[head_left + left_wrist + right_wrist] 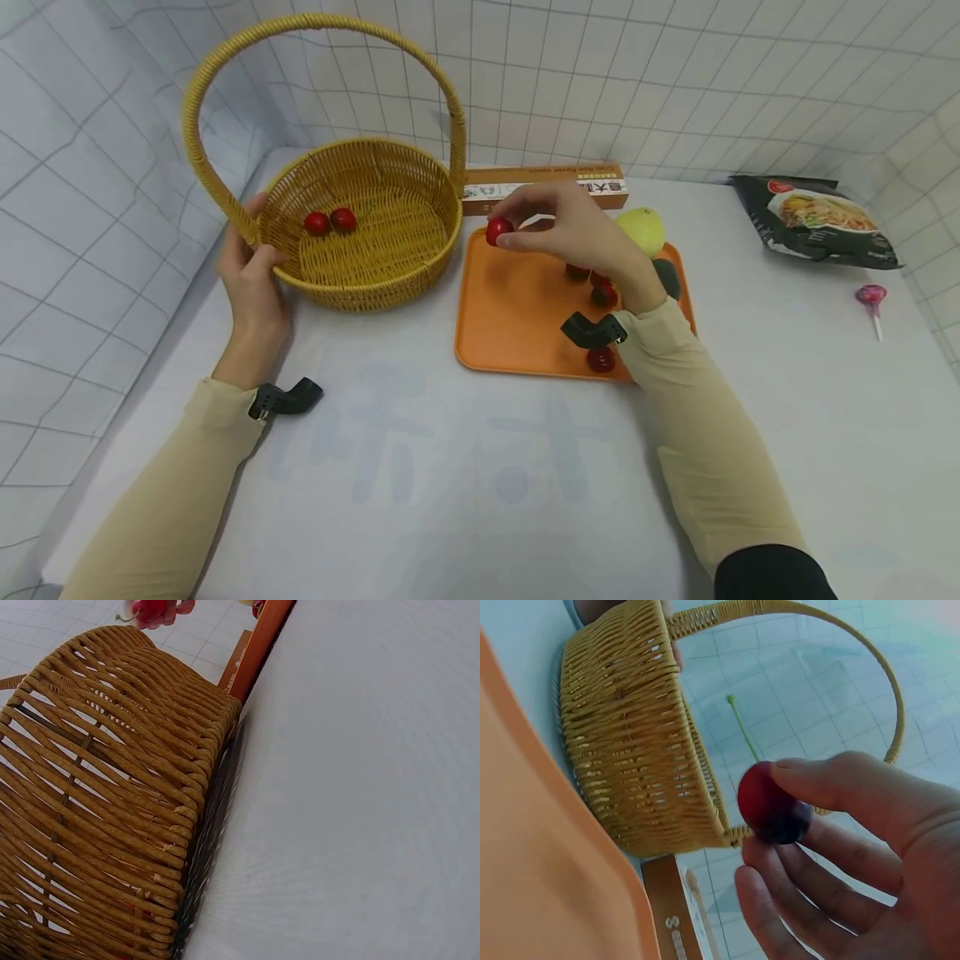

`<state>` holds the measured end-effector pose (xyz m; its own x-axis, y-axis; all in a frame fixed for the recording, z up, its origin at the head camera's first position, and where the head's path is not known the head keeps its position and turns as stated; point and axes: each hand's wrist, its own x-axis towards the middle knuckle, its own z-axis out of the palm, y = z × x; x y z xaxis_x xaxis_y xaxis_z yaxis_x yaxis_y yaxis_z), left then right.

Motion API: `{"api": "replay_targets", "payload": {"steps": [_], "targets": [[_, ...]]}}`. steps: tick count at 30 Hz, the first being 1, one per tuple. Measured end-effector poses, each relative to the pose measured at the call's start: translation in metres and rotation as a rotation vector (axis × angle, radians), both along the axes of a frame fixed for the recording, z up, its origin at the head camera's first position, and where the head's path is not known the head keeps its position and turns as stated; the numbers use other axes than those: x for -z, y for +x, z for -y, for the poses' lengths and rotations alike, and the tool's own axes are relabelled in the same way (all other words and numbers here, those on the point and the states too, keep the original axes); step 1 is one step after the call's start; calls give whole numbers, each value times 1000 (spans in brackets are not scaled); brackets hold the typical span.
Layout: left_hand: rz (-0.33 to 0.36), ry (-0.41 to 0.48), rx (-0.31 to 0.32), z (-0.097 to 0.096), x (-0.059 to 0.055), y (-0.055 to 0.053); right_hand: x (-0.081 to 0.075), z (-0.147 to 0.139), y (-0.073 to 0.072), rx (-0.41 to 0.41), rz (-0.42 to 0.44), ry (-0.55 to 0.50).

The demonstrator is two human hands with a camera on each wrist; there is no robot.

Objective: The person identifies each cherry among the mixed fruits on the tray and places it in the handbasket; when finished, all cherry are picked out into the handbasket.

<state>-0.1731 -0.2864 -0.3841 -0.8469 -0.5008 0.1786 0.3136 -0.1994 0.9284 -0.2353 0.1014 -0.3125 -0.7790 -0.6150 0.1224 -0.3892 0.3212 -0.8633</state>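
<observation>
At the left, my left hand [257, 292] grips the rim of a yellow wicker basket [360, 292] beside the foot of its tall handle. Two red cherries [330, 222] lie inside the basket. My right hand [561, 227] pinches another cherry [769, 799] between thumb and fingers, over the far left part of an orange tray [517, 325]. A thin green stem sticks out of that cherry in the right wrist view. More cherries [601, 359] are on the tray, some partly hidden behind my right forearm.
A yellow-green fruit [642, 230] and a dark green item [666, 277] sit at the tray's right side. Behind the tray lies a long brown and white box [487, 190]. Farther right are a black food packet [817, 221] and a pink lollipop [871, 295].
</observation>
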Motion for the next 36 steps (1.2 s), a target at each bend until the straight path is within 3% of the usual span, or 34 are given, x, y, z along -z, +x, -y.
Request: {"api": "replay_targets", "payload": {"steps": [9, 14, 17, 27, 36], "targets": [[26, -8, -3, 2, -1, 1, -5, 47, 3, 0, -75, -77], [9, 10, -4, 2, -1, 2, -6, 72, 7, -40, -113, 11], [-2, 13, -4, 1, -1, 1, -6, 77, 9, -19, -136, 68], [4, -5, 0, -1, -1, 0, -1, 43, 23, 126, -155, 164], [13, -32, 3, 2, -1, 0, 2, 1, 42, 153, -167, 249]]}}
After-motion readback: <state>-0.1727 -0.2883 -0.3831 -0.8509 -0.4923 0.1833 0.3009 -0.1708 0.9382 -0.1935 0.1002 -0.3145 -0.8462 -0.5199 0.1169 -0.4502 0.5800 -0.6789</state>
